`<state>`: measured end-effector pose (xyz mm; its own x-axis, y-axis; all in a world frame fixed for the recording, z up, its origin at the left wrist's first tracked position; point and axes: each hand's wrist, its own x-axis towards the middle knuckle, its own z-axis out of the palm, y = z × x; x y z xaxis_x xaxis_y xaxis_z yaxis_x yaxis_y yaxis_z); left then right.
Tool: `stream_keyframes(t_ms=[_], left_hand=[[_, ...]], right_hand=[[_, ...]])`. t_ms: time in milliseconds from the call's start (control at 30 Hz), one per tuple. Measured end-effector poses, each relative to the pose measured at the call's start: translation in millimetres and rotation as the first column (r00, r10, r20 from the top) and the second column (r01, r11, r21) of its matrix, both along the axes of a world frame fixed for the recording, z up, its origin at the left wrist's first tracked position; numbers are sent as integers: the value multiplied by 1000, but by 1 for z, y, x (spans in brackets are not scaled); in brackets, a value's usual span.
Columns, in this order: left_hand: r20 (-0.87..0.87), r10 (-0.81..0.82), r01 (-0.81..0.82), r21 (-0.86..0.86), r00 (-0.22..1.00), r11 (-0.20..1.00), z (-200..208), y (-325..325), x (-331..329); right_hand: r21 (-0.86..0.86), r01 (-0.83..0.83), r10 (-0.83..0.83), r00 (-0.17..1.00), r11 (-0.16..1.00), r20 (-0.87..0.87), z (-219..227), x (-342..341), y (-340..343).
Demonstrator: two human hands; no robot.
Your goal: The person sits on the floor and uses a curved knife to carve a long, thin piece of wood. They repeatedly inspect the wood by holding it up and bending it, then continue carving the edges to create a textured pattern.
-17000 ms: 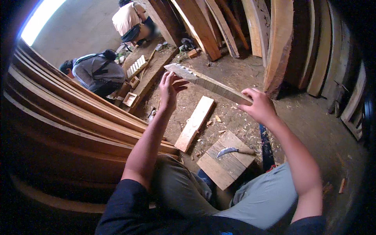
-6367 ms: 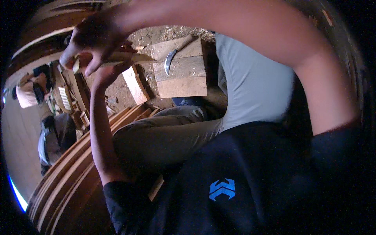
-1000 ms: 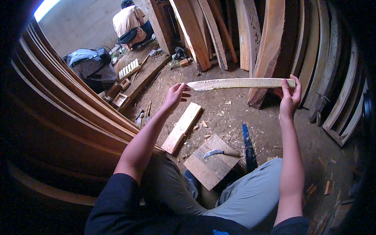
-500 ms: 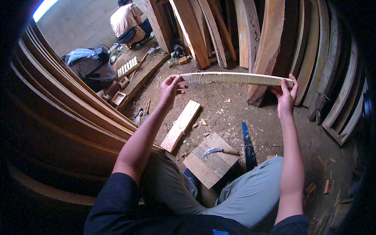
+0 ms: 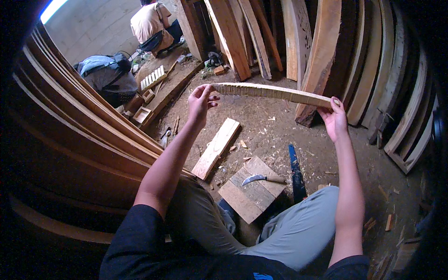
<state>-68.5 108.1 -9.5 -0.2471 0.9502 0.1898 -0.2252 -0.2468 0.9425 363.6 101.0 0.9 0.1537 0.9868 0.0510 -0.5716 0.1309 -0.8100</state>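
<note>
Both my hands hold a long, narrow wooden strip (image 5: 275,94) up in front of me, one at each end. Its pale top edge and a rough, ridged side face show. My left hand (image 5: 199,103) pinches the left end between thumb and fingers. My right hand (image 5: 335,119) grips the right end, which tilts slightly lower. Below the strip, a curved knife (image 5: 263,179) with a wooden handle lies on a small plank-topped wooden stool (image 5: 243,196) between my knees. A blue saw blade (image 5: 296,170) lies on the ground just right of the stool.
A short pale board (image 5: 215,148) lies on the dirt floor among shavings. Tall planks (image 5: 322,60) lean along the back and right; more boards (image 5: 93,121) stand close on my left. Farther off, a person (image 5: 151,28) crouches near a backpack (image 5: 106,74) and small wooden pieces (image 5: 153,78).
The strip has tilted, its right end going down and a little left while its left end rose slightly. My right hand moved with it, fingers now folded closer around the end.
</note>
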Motion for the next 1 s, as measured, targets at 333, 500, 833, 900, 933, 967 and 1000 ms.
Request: stream_keyframes(t_ms=[333, 500, 833, 900, 933, 967, 1000], left_hand=[[-43, 26, -23, 75, 999, 997, 4, -5, 2], [-30, 56, -51, 137, 998, 989, 9, -4, 10], [8, 68, -69, 193, 998, 979, 13, -4, 5], [19, 70, -73, 242, 997, 967, 15, -4, 7], [38, 54, -61, 231, 998, 971, 18, -5, 10], [58, 37, -49, 220, 998, 974, 20, -7, 13], [79, 20, -37, 209, 997, 977, 21, -9, 16]], right_hand=[[-13, -72, 72, 997, 997, -27, -3, -5, -1], [-57, -63, 55, 989, 996, -137, -14, 1, 4], [-59, -110, 96, 975, 992, -200, -17, 7, 10], [-46, -94, 82, 973, 995, -216, -19, 8, 10], [-40, -76, 64, 970, 996, -234, -17, 7, 10], [-35, -58, 47, 966, 998, -253, -16, 7, 9], [-29, -42, 31, 954, 999, -297, -14, 7, 7]])
